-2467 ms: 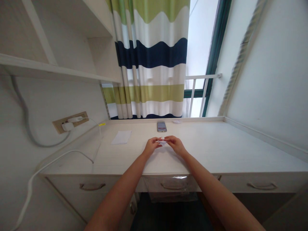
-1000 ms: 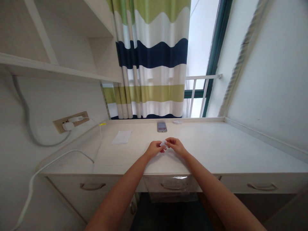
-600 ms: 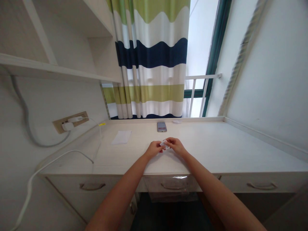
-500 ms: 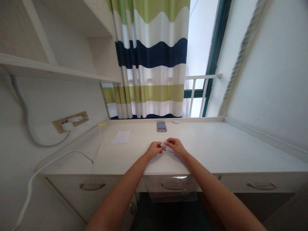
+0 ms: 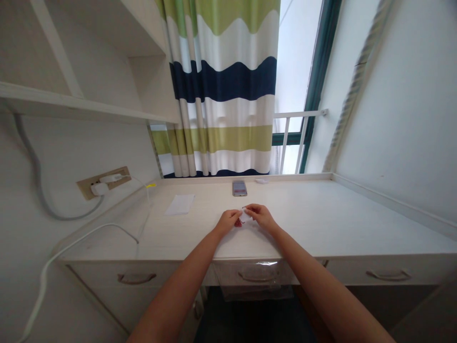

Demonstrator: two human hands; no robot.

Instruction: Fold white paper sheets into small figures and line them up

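Head: paper [image 5: 245, 217] between left hand [image 5: 227, 221] and right hand [image 5: 262, 216], inside desk edge [image 5: 246, 258]

The desk [image 5: 339, 214] bears paper [image 5: 180, 205] and a phone [image 5: 239, 188].

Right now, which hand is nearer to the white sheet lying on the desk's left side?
Left. The left hand is to the right of the white sheet, slightly lower in the view; the right hand is on that same side, farther off, beyond the left.
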